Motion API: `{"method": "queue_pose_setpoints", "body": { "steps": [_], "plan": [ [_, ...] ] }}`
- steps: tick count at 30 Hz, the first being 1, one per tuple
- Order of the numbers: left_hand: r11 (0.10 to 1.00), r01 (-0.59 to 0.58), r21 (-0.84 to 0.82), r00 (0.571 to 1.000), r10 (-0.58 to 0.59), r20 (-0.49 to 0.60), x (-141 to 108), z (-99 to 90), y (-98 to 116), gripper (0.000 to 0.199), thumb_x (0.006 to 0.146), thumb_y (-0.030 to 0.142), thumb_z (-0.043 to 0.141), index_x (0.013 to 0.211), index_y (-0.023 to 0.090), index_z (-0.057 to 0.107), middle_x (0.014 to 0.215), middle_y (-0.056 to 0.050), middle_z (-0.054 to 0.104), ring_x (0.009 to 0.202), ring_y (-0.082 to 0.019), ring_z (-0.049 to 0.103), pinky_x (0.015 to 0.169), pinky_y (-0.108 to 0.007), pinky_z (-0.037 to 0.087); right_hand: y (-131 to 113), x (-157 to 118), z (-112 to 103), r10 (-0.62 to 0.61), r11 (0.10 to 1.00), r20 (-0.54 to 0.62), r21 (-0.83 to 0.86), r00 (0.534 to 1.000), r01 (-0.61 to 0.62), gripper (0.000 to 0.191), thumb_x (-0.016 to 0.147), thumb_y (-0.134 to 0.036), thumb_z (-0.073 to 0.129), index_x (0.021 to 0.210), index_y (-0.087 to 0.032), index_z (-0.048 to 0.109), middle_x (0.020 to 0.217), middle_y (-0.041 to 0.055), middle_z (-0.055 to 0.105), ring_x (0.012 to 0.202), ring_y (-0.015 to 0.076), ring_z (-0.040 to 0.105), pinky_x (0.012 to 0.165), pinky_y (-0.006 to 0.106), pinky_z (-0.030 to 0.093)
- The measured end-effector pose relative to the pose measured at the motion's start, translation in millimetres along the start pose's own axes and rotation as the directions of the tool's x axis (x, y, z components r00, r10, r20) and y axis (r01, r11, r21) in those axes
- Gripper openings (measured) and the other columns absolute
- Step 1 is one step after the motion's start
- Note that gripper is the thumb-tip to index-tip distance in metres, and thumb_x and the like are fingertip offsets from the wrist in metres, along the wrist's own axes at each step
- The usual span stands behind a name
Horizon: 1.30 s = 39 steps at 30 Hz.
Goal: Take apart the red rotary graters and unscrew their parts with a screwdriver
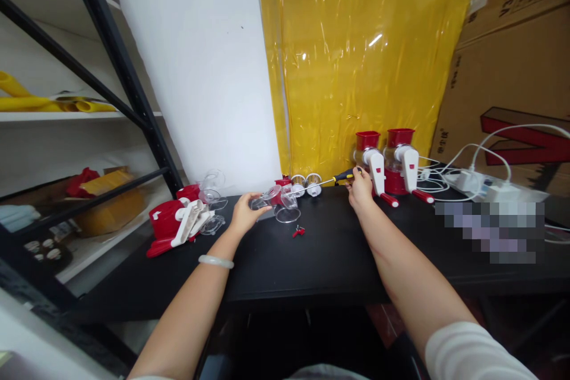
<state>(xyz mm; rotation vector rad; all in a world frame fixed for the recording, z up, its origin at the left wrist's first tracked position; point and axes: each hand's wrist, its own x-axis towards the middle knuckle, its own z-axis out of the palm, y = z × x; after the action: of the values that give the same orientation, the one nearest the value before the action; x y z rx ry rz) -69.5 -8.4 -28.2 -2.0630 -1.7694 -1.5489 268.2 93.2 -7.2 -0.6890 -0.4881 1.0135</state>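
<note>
My left hand [247,214] is closed on a clear plastic part [268,197] near the middle of the black table. Another clear piece [287,212] with a round rim lies just right of it. My right hand [360,188] grips the yellow and black handle of a screwdriver [342,176], whose shaft points left toward the clear parts. Two white ribbed drums [313,185] stand behind the shaft. Small red pieces [298,231] lie on the table in front of the clear parts.
Two red and white crank graters [402,161] stand at the back right, beside white cables and plugs [472,181]. Red and white grater parts [171,222] lie at the left, near a black-framed shelf [133,89]. A yellow sheet [356,41] rises behind the black table [307,279].
</note>
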Motion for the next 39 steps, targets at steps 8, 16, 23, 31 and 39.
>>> {"method": "queue_pose_setpoints", "body": {
  "steps": [8, 16, 23, 31, 39],
  "plan": [
    [1.0, -0.004, 0.007, 1.0, 0.004, -0.001, -0.5, -0.3, -0.4, 0.049, 0.062, 0.043, 0.084, 0.1, 0.018, 0.066, 0.102, -0.01, 0.072, 0.098, -0.027, 0.068, 0.092, -0.044, 0.052, -1.2, 0.0, -0.6, 0.032, 0.998, -0.014, 0.064, 0.999, -0.031, 0.007, 0.074, -0.022, 0.045, 0.08, -0.022, 0.043, 0.076, -0.0024, 0.067, 0.064, 0.0118, 0.061, 0.049, 0.019, 0.045],
    [1.0, -0.008, 0.001, 1.0, 0.007, 0.004, -0.3, 0.0, -0.6, 0.049, 0.062, 0.043, 0.084, 0.1, 0.018, 0.066, 0.102, -0.01, 0.072, 0.098, -0.026, 0.068, 0.092, -0.043, 0.052, 0.0, -0.6, 3.5, -0.009, 0.999, -0.065, 0.037, 0.998, 0.012, 0.013, 0.081, -0.03, 0.053, 0.088, -0.025, 0.043, 0.077, -0.0063, 0.057, 0.064, 0.0102, 0.058, 0.049, 0.019, 0.047],
    [1.0, -0.011, 0.002, 1.0, 0.011, -0.003, -0.3, 0.6, -1.3, 0.049, 0.061, 0.043, 0.084, 0.099, 0.018, 0.066, 0.101, -0.01, 0.072, 0.097, -0.027, 0.068, 0.092, -0.044, 0.052, 5.1, 3.9, 0.3, -0.077, 0.997, -0.036, -0.005, 0.996, 0.077, 0.024, 0.073, -0.03, 0.068, 0.093, -0.022, 0.057, 0.086, -0.0046, 0.056, 0.06, 0.0057, 0.054, 0.046, 0.016, 0.044],
    [1.0, -0.008, -0.002, 1.0, 0.008, -0.001, 0.0, 0.3, -1.6, 0.049, 0.061, 0.043, 0.084, 0.099, 0.019, 0.066, 0.101, -0.01, 0.072, 0.097, -0.027, 0.068, 0.092, -0.044, 0.052, 5.0, 7.2, -1.0, -0.04, 0.999, -0.016, 0.021, 0.999, 0.041, 0.013, 0.071, -0.024, 0.059, 0.082, -0.02, 0.053, 0.081, -0.0017, 0.066, 0.066, 0.0111, 0.06, 0.045, 0.017, 0.043],
    [1.0, -0.013, 0.002, 1.0, 0.013, 0.002, 0.0, 0.2, -1.8, 0.049, 0.062, 0.043, 0.084, 0.1, 0.018, 0.066, 0.102, -0.01, 0.072, 0.098, -0.027, 0.068, 0.092, -0.043, 0.052, 1.7, 5.3, 2.1, -0.038, 0.995, -0.017, 0.091, 0.999, 0.039, 0.01, 0.076, -0.026, 0.053, 0.074, -0.021, 0.045, 0.068, -0.0048, 0.059, 0.063, 0.0108, 0.059, 0.051, 0.02, 0.046]
  ]
}}
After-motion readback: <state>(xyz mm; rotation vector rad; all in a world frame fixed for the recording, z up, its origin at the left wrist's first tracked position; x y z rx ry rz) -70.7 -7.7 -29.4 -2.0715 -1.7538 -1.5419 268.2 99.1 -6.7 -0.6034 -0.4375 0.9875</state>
